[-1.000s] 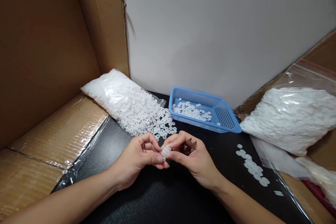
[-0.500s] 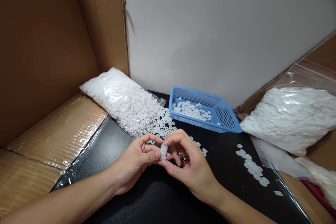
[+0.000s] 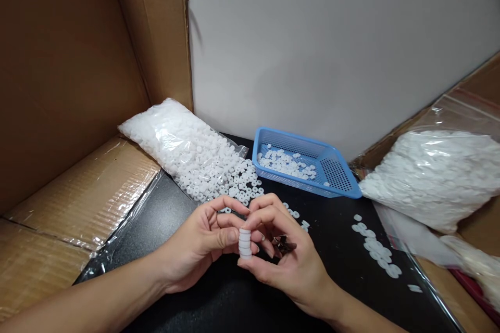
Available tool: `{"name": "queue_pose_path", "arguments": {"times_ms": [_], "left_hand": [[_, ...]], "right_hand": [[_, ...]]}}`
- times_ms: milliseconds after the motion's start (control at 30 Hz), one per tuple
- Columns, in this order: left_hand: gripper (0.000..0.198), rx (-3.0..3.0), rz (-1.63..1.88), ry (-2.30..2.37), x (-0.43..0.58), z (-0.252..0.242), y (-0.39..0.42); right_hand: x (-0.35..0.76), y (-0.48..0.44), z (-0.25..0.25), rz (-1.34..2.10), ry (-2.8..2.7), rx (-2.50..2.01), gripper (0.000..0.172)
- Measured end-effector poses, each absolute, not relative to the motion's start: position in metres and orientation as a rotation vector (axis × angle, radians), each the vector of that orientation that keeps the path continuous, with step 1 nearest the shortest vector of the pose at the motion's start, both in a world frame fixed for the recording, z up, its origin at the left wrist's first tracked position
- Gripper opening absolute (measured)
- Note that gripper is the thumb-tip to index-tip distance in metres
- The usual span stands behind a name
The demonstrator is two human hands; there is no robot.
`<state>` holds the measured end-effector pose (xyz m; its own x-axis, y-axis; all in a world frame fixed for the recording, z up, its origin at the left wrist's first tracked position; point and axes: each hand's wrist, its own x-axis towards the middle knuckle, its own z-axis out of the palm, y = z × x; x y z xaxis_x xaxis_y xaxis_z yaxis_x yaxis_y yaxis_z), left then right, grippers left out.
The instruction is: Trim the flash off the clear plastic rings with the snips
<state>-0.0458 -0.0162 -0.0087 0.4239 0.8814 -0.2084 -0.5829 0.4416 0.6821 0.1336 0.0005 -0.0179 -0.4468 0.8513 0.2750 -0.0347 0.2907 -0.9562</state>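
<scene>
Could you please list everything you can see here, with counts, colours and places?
stack of rings: one stack, white, pinched between both hands
small dark pieces: a few, brown, in the right hand's fingers
bag of rings: one, clear with white contents, back left
loose rings: many, white, spilled at that bag's mouth
basket: one, blue, back centre, white pieces inside
bag of discs: one, clear with white contents, right
loose discs: roughly a dozen, white, on the table's right side
table: one, black, under everything
cardboard: brown, left and far right
wall: white, behind
left hand: one, centre
right hand: one, centre
</scene>
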Motion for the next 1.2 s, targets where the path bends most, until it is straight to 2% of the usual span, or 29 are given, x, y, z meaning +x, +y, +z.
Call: {"name": "queue_pose_path", "arguments": {"times_ms": [433,867,1200], "left_hand": [[0.034,0.612,1.048,0.661,-0.0451,-0.0085,-0.0171],[0.029,0.650,0.990,0.618,-0.0465,-0.0039,-0.0186],[0.036,0.664,1.031,0.656,-0.0464,-0.0091,-0.0177]], "right_hand": [[0.1338,-0.0009,-0.0206,1.287,-1.728,-0.704,0.034],[0.1358,-0.0007,-0.0203,1.303,-1.712,-0.735,0.031],[0.1352,-0.0012,-0.0207,1.278,-1.740,-0.703,0.033]]}}
